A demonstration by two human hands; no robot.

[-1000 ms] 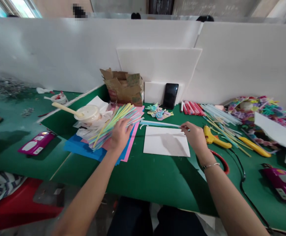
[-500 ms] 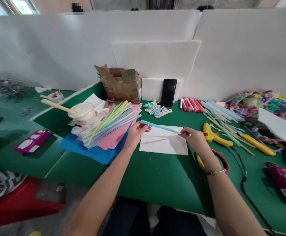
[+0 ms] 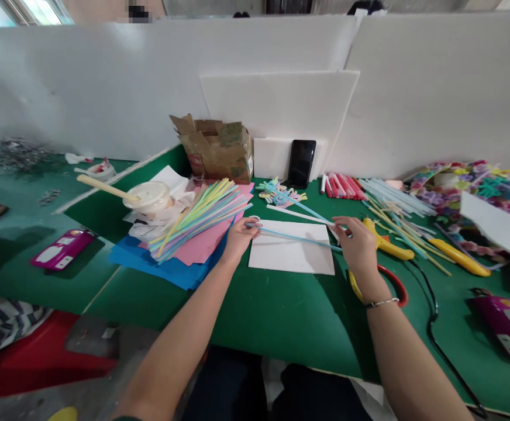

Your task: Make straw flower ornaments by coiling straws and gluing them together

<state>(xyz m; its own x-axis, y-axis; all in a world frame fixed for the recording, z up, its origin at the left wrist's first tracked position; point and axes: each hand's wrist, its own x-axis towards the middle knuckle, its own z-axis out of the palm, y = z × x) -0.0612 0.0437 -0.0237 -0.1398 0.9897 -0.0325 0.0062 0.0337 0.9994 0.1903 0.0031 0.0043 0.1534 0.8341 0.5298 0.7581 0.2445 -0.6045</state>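
Since half a second ago the left hand (image 3: pixel 238 237) has settled at the near-left corner of the white sheet (image 3: pixel 290 255), and the thin blue strip (image 3: pixel 296 237) now slants low across that sheet, each hand's grip pinched shut on one end, the right hand (image 3: pixel 357 248) at the sheet's right edge. Judging by this, one strip is picked out and stretched but nothing is fixed to the sheet yet. Farther back, the fanned pastel strips (image 3: pixel 197 217) on the pink and blue paper look mostly unused, while finished curled shapes (image 3: pixel 279 195) lie near the phone (image 3: pixel 301 164) on the green worktop (image 3: pixel 281 316).
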